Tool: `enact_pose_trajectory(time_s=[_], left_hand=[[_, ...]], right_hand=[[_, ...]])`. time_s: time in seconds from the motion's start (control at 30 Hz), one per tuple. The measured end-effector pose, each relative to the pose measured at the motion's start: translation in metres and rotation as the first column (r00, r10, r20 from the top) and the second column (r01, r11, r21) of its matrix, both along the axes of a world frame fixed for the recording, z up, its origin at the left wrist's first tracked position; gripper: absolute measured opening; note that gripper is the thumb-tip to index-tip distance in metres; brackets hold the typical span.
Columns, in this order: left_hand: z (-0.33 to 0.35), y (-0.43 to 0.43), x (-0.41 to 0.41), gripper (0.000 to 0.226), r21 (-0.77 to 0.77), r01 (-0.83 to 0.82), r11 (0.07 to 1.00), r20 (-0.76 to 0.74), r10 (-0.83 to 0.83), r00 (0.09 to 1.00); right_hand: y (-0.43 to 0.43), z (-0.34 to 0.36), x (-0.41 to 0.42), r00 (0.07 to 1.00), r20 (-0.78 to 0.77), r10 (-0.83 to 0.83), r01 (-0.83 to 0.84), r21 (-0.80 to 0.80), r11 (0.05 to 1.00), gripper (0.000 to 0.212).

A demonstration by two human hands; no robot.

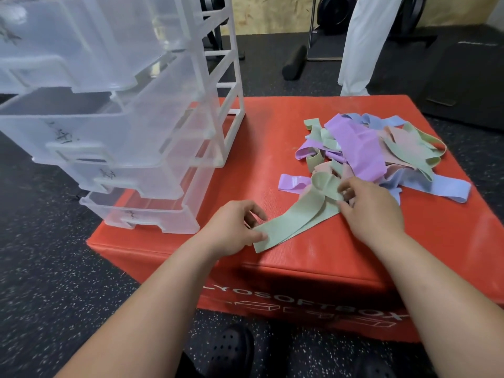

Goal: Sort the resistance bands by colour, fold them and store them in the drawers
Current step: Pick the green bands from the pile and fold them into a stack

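Observation:
A pale green resistance band (294, 218) lies stretched flat on the red soft box (313, 257). My left hand (234, 227) pinches its near end. My right hand (371, 208) grips its far end, where a loop curls up at the edge of the pile. The pile of bands (381, 151) holds purple, green, pink and blue ones tangled together on the right of the box. A clear plastic drawer unit (122, 126) stands on the left of the box with its several drawers pulled open and stepped out; they look empty.
The box sits on black speckled rubber flooring (54, 268). Behind it are a black foam roller (294, 62), weight plates, a rack leg and a person's white trouser leg (360, 50). My dark shoes show at the bottom edge.

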State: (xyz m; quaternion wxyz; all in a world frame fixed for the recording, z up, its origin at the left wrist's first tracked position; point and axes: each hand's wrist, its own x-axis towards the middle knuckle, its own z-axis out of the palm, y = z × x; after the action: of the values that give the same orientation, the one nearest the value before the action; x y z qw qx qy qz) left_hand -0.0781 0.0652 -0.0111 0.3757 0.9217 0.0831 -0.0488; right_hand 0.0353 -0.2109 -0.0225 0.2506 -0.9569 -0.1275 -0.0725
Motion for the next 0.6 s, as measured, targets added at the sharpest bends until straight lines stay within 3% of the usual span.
enact_pose_trajectory(time_s=[0.1, 0.27, 0.4, 0.5, 0.6], left_hand=[[0.001, 0.004, -0.004, 0.031, 0.025, -0.025, 0.999, 0.044, 0.024, 0.999], [-0.001, 0.009, -0.007, 0.025, 0.0, -0.142, 0.99, 0.18, 0.14, 0.974], [0.001, 0.012, -0.009, 0.023, -0.045, -0.21, 0.977, 0.265, 0.215, 0.94], [-0.001, 0.013, -0.008, 0.023, -0.088, -0.233, 0.969, 0.294, 0.249, 0.923], [-0.006, 0.006, -0.009, 0.024, 0.0, -0.182, 0.983, 0.239, 0.177, 0.955]], right_hand=[[-0.005, 0.005, -0.005, 0.999, 0.005, -0.032, 0.032, 0.07, 0.997, 0.028], [-0.019, 0.025, -0.02, 0.993, -0.086, 0.081, -0.063, 0.195, 0.979, 0.056], [-0.043, 0.036, -0.032, 0.984, -0.111, 0.138, -0.12, 0.151, 0.981, 0.052], [-0.062, 0.034, -0.04, 0.979, -0.182, 0.094, -0.075, 0.111, 0.991, 0.044], [-0.077, 0.021, -0.045, 0.955, -0.295, 0.024, -0.034, -0.03, 0.999, 0.033]])
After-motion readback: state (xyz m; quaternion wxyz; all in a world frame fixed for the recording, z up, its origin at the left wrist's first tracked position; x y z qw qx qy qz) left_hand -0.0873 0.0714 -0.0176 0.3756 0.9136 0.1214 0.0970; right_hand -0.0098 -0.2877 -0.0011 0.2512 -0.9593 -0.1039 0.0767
